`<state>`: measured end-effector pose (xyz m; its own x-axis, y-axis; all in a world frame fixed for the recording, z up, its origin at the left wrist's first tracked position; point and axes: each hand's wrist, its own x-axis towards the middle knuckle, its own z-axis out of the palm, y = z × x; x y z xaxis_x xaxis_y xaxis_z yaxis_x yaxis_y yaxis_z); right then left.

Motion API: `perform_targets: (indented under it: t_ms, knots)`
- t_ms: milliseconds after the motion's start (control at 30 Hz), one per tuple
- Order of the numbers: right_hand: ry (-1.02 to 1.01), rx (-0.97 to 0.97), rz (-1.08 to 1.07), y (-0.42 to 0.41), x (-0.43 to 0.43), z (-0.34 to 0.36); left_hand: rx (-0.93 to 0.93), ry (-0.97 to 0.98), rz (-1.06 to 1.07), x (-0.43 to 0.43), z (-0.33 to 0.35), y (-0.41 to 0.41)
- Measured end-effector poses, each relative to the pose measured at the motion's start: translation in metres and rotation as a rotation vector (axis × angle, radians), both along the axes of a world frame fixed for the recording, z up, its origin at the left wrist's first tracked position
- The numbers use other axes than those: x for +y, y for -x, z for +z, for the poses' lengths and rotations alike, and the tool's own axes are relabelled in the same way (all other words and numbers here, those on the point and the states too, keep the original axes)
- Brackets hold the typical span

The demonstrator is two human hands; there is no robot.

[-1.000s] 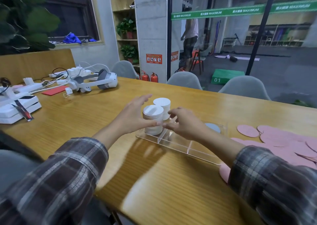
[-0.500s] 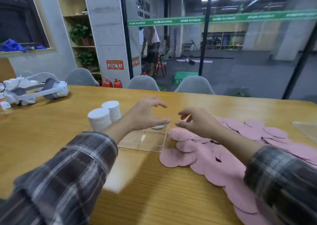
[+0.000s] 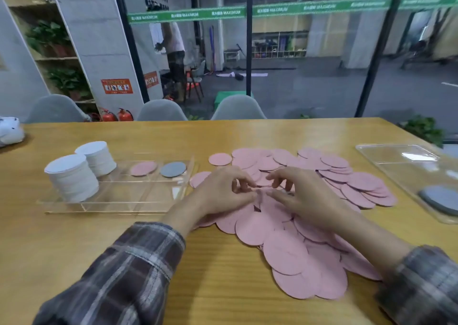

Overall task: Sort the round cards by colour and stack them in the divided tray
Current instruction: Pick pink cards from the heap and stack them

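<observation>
Hovering low over the pink cards (image 3: 285, 238), my left hand (image 3: 223, 193) and right hand (image 3: 300, 195) sit close together at the centre of the frame, fingers curled and fingertips nearly meeting. Blur there keeps me from telling whether either hand actually pinches a card. My plaid sleeves (image 3: 128, 270) run off toward the bottom corners.

The pink cards lie loose and overlapping on the worktop (image 3: 99, 245), spreading from under my hands to the right and down toward the lower right of the frame.

Just left of my left hand is the divided tray (image 3: 119, 202), clear-walled. Two white stacks (image 3: 71, 176) stand upright at its left end, one in front of the other. In its far row lie a lone pink disc (image 3: 143, 168) and, beside it on the right, a grey disc (image 3: 173, 169).

At the right edge of the frame a second clear tray (image 3: 396, 156) holds a few grey cards (image 3: 441, 198).
</observation>
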<state>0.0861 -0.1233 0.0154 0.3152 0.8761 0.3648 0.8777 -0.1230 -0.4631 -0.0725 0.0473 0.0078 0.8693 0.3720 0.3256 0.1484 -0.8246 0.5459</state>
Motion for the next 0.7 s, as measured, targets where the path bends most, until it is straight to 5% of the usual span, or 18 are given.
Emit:
perform_targets:
  t_ms: [167,400,700]
  knots:
    - [-0.011,-0.019,0.027,-0.008,-0.015,-0.009,-0.012,-0.016,-0.073,-0.014,-0.002,0.001]
    - [-0.024,0.009,0.045,-0.011,-0.018,-0.012,0.246,0.111,-0.148,-0.030,0.018,0.020]
    - [-0.050,0.043,0.104,-0.004,-0.017,-0.015,0.147,0.151,-0.074,-0.029,0.018,0.016]
